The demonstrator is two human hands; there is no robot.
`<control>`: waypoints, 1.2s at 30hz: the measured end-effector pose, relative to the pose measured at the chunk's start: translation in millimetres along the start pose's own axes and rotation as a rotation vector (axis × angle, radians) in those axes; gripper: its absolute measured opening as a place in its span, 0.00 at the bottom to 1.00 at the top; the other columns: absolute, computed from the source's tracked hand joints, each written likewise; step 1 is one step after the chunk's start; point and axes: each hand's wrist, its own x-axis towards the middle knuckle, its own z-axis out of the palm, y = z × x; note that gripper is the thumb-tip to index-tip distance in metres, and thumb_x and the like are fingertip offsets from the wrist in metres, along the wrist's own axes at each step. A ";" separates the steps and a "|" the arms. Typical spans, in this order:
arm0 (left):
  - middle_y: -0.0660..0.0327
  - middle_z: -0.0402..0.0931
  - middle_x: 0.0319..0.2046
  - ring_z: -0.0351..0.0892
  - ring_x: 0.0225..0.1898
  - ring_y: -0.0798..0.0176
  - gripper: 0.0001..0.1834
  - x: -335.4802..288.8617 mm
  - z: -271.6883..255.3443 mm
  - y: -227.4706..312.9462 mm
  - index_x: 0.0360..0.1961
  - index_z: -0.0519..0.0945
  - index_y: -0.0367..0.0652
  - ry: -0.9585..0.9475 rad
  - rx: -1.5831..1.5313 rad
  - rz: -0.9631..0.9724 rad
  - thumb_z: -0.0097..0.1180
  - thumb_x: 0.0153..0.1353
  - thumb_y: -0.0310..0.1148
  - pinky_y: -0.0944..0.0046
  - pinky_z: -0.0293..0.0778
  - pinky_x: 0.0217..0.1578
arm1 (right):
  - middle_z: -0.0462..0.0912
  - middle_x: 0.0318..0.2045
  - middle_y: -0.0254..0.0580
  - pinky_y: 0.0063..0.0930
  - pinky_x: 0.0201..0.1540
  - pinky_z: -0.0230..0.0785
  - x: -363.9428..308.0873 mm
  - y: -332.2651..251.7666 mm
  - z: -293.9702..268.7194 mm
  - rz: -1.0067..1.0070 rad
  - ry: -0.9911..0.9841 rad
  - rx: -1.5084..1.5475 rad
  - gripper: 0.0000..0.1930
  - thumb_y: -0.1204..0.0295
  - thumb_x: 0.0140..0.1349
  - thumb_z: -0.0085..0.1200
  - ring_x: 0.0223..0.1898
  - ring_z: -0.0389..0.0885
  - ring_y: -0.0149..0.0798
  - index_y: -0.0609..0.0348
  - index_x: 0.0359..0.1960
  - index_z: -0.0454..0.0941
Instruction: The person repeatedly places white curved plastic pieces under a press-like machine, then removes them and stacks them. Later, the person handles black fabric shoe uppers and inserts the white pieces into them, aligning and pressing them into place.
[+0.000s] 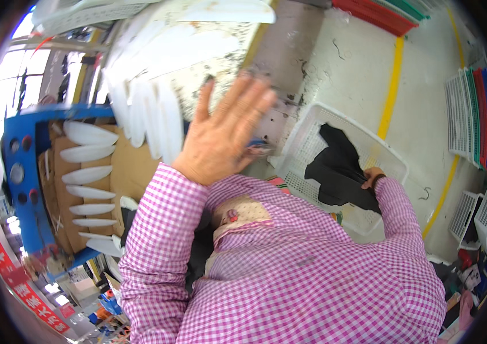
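My left hand [215, 135] is raised palm down with fingers apart, a little blurred, holding nothing I can see. It is nearest to a row of long white rounded pieces [150, 117] and the edge of a stained white worktop [189, 71]. Away to the right, my right hand [373, 176] grips the edge of a black fabric piece [341, 166]. That fabric lies spread in a white perforated plastic basket [312, 114]; its end by my wrist is partly covered by my sleeve.
At the left stands a blue machine frame [25, 123] lined with brown board, with several white leaf-shaped pieces [91, 172] along it. Stacked coloured baskets [476, 120] stand at the far right, with white crates [473, 221] below. Yellow lines [392, 86] mark the pale floor.
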 end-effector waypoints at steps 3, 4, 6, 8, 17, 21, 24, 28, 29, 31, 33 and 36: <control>0.63 0.65 0.62 0.63 0.63 0.60 0.30 -36.1 -46.9 31.9 0.64 0.62 0.51 0.179 0.184 0.039 0.50 0.60 0.38 0.46 0.40 0.67 | 0.81 0.28 0.42 0.33 0.37 0.70 -55.6 2.0 -14.5 -0.103 0.145 0.538 0.20 0.72 0.33 0.71 0.33 0.79 0.37 0.63 0.30 0.78; 0.60 0.67 0.60 0.64 0.63 0.58 0.29 -54.2 -63.6 35.2 0.62 0.64 0.49 0.226 0.269 0.012 0.52 0.60 0.39 0.47 0.40 0.67 | 0.82 0.31 0.41 0.32 0.39 0.71 -71.5 -4.7 -21.9 -0.080 0.181 0.735 0.20 0.75 0.34 0.69 0.35 0.79 0.37 0.64 0.33 0.78; 0.55 0.71 0.56 0.65 0.62 0.53 0.27 -98.3 -94.6 33.7 0.58 0.70 0.44 0.272 0.421 -0.070 0.54 0.58 0.42 0.48 0.41 0.67 | 0.82 0.36 0.41 0.31 0.44 0.72 -111.2 -20.2 -43.1 -0.217 0.254 1.086 0.21 0.79 0.38 0.66 0.38 0.80 0.38 0.66 0.39 0.78; 0.52 0.70 0.57 0.65 0.62 0.51 0.28 -155.9 -124.3 35.1 0.57 0.70 0.41 0.254 0.439 -0.329 0.56 0.53 0.33 0.47 0.45 0.65 | 0.82 0.39 0.43 0.31 0.47 0.73 -155.2 -43.8 -76.3 -0.389 0.265 1.215 0.22 0.82 0.42 0.62 0.40 0.80 0.39 0.67 0.44 0.76; 0.46 0.67 0.57 0.67 0.58 0.47 0.24 -376.8 -213.0 106.9 0.58 0.66 0.34 0.945 0.609 -0.844 0.53 0.59 0.23 0.55 0.62 0.59 | 0.79 0.42 0.43 0.28 0.50 0.68 -374.7 -280.6 -161.8 -1.230 0.925 0.510 0.22 0.80 0.46 0.60 0.43 0.79 0.37 0.69 0.47 0.74; 0.47 0.73 0.52 0.70 0.57 0.51 0.20 -430.5 -251.9 154.9 0.51 0.70 0.29 1.399 0.764 -0.776 0.53 0.61 0.31 0.55 0.61 0.60 | 0.71 0.26 0.44 0.30 0.29 0.69 -429.4 -402.4 -139.1 -1.519 1.299 -0.348 0.30 0.82 0.39 0.61 0.26 0.74 0.42 0.69 0.51 0.72; 0.44 0.74 0.48 0.71 0.55 0.48 0.21 -440.5 -275.9 207.0 0.47 0.70 0.26 1.367 1.057 -0.647 0.51 0.63 0.36 0.47 0.63 0.59 | 0.65 0.19 0.37 0.30 0.19 0.62 -421.9 -482.6 -69.0 -1.707 1.297 -0.652 0.31 0.81 0.45 0.52 0.17 0.68 0.35 0.62 0.57 0.70; 0.44 0.70 0.52 0.70 0.55 0.48 0.30 -430.8 -263.3 248.7 0.51 0.70 0.27 1.536 0.790 -0.964 0.48 0.62 0.48 0.51 0.63 0.58 | 0.70 0.29 0.38 0.31 0.23 0.66 -388.4 -550.8 44.6 -1.933 0.827 -1.076 0.34 0.71 0.52 0.56 0.21 0.71 0.34 0.56 0.64 0.61; 0.45 0.69 0.54 0.68 0.57 0.48 0.30 -431.3 -253.7 246.7 0.53 0.70 0.29 1.373 0.670 -1.096 0.51 0.61 0.47 0.51 0.61 0.59 | 0.72 0.32 0.41 0.32 0.27 0.67 -377.8 -556.0 56.8 -1.782 0.554 -1.123 0.37 0.67 0.53 0.57 0.25 0.74 0.37 0.54 0.66 0.56; 0.48 0.67 0.57 0.64 0.60 0.47 0.31 -436.3 -227.1 232.8 0.57 0.70 0.33 0.822 0.465 -1.283 0.56 0.58 0.45 0.52 0.57 0.60 | 0.74 0.35 0.44 0.33 0.31 0.70 -359.3 -561.8 70.4 -1.612 0.330 -1.290 0.43 0.59 0.52 0.60 0.30 0.77 0.41 0.48 0.68 0.49; 0.47 0.61 0.62 0.58 0.63 0.46 0.36 -444.8 -193.3 207.9 0.62 0.66 0.42 0.465 0.197 -1.246 0.61 0.52 0.42 0.51 0.51 0.63 | 0.74 0.36 0.45 0.35 0.34 0.71 -348.1 -566.7 72.1 -1.646 0.304 -1.246 0.46 0.55 0.51 0.61 0.31 0.78 0.43 0.44 0.69 0.46; 0.46 0.51 0.66 0.49 0.67 0.43 0.46 -453.2 -147.4 197.9 0.67 0.56 0.51 0.095 -0.090 -1.461 0.65 0.47 0.44 0.44 0.42 0.65 | 0.75 0.35 0.45 0.32 0.35 0.72 -342.4 -578.4 41.6 -1.621 0.007 -1.102 0.38 0.57 0.53 0.60 0.32 0.78 0.44 0.48 0.65 0.58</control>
